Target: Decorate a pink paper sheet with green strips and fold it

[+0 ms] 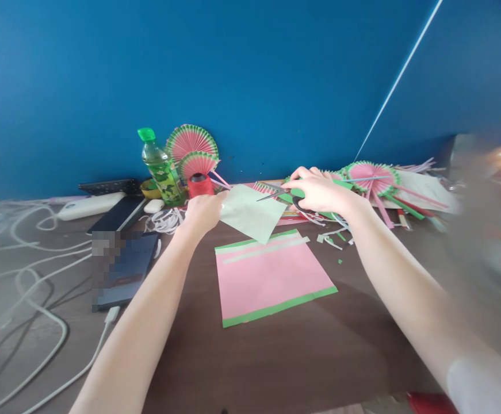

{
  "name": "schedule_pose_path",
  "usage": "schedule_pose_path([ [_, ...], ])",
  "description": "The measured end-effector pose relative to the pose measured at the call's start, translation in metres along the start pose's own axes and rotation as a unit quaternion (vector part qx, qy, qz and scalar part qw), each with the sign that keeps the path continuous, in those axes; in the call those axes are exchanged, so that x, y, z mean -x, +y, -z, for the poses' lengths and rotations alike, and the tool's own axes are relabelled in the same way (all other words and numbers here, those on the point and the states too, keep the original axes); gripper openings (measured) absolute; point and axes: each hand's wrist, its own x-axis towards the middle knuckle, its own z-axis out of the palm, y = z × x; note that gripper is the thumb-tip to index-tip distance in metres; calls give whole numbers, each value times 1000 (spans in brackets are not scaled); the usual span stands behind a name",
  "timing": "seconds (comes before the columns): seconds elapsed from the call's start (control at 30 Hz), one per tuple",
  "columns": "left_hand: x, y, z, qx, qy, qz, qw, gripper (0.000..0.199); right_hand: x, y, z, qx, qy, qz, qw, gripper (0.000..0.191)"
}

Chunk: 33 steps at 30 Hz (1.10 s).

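Observation:
My left hand [205, 214] is closed on the left edge of a pale green sheet of paper [250, 215], which is raised above the table. My right hand [319, 190] grips a pair of scissors [276, 194] by the dark handles, fingers through or around them. The blades are over the pale green sheet near its upper right part; whether they touch it I cannot tell. Below lies a pink sheet [271, 276] with a green strip along its front edge and pale strips near its back edge.
Behind my left hand stand a green-capped bottle [161, 167], pink and green pleated paper fans [193, 144] and a red roll [199, 185]. More fans [371, 177] and paper scraps [330, 238] lie at right. White cables [60, 322] and a dark tablet-like device [132, 264] occupy the left.

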Motion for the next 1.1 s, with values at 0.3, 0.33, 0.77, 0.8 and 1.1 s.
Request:
schedule_pose_path([
  [0.3, -3, -11, 11, 220, 3, -5, 976, 42, 0, 2, 4, -68, -34, 15, 997, 48],
  [0.33, -2, -12, 13, 235, -6, -2, 972, 36, 1, 2, 7, -100, -62, 33, 993, 50],
  [0.77, 1, 4, 27, 414, -29, -81, 906, 21, -10, -36, -20, -585, -49, 38, 809, 25],
  [0.8, 2, 6, 27, 419, -32, -89, 903, 19, -12, -41, -25, -606, -37, 28, 794, 28],
  [1.1, 5, 19, 26, 384, -54, -104, 916, 24, -16, -49, -31, -652, 42, -11, 757, 32],
])
